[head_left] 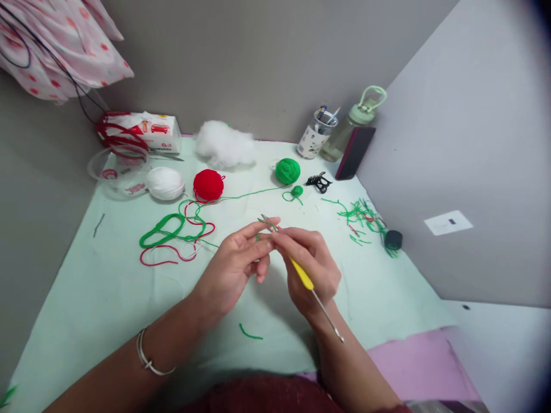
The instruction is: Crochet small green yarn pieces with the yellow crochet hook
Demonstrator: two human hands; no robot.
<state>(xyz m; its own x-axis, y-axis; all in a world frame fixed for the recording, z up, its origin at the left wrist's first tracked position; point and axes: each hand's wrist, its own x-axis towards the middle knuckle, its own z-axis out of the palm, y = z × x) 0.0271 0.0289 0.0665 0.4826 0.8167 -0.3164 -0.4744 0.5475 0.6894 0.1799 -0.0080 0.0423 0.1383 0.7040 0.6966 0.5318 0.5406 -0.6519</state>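
My right hand (307, 267) is closed around a crochet hook with a yellow handle (302, 274); its thin metal end points down toward my right wrist. My left hand (236, 264) pinches a small piece of green yarn work (257, 236), mostly covered by my fingers. The fingertips of both hands meet there. Small grey pointed tips (264, 219) show just beyond them, too small to name. A green strand leads from the left hand to tangled green, red and white yarn (163, 232) on the table.
At the back are a white yarn ball (166, 183), red yarn ball (209, 185), green yarn ball (287, 171), white stuffing (224, 144), pen cup (315, 137), bottle (344, 135) and upright phone (355, 153). Green yarn scraps (361, 213) lie right; a short strand (249, 332) lies in front.
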